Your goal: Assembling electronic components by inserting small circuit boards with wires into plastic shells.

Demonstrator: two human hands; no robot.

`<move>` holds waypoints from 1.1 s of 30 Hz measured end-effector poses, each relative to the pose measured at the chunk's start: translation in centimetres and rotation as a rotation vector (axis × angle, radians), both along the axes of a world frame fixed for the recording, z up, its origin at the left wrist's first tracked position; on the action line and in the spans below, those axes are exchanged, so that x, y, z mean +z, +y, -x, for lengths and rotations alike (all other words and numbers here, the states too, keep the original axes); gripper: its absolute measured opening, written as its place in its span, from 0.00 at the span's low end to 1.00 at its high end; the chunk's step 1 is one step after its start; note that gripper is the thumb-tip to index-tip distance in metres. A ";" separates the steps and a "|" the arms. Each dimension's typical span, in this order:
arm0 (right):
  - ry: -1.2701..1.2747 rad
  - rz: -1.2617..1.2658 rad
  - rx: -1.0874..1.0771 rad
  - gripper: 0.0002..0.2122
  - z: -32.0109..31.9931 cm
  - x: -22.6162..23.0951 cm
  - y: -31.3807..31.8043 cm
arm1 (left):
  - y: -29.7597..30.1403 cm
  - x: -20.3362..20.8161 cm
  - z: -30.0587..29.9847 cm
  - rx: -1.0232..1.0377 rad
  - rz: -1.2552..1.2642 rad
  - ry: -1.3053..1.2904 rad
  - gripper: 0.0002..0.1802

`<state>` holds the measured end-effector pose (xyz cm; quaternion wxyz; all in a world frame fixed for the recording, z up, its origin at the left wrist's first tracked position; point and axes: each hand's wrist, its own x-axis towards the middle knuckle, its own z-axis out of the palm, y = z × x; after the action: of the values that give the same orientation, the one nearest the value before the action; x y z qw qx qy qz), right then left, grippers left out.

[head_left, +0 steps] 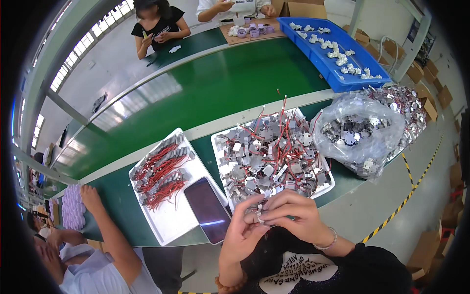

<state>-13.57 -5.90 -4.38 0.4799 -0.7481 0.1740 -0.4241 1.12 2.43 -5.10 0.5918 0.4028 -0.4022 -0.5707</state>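
My left hand (pixel 241 236) and my right hand (pixel 297 215) meet in front of my chest, fingers pinched together around a small silver metal piece (pixel 258 214). Most of that piece is covered by my fingertips. Just beyond my hands lies a white tray (pixel 331 188) heaped with loose silver metal parts (pixel 267 169) and red wires (pixel 284 134). To its left, a second white tray (pixel 164 229) carries neat rows of similar parts with red leads (pixel 161 169). A dark smartphone (pixel 208 210) leans across that tray's right edge.
A clear plastic bag (pixel 360 134) of metal parts stands at the right. Behind are a green conveyor belt (pixel 210 98) and a blue tray (pixel 313 56) of white pieces. At left, a co-worker's arm (pixel 110 230) reaches toward stacked lilac parts (pixel 73 208). Two people sit across.
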 end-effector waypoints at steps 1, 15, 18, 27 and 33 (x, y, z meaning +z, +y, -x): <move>0.001 -0.008 -0.014 0.11 0.1 0.1 0.1 | 0.0 0.2 0.0 -0.011 -0.017 -0.044 0.26; 0.217 0.341 -0.389 0.07 1.6 2.4 -2.2 | 0.5 2.0 0.3 0.283 0.002 -0.953 0.10; 0.267 0.155 -0.323 0.09 2.0 2.2 -2.2 | 0.3 1.8 -0.4 0.224 -0.059 -0.811 0.10; 0.083 -0.441 0.168 0.17 1.5 0.1 -0.2 | 0.3 -0.2 -0.4 0.002 0.038 -0.272 0.10; 0.183 -0.107 0.009 0.09 1.5 0.9 -1.2 | 0.3 -0.5 0.7 0.070 -0.081 -0.014 0.25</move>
<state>-15.03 -7.11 -3.44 0.5033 -0.7576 0.2362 -0.3421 0.45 2.76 -5.60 0.5918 0.4442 -0.3685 -0.5627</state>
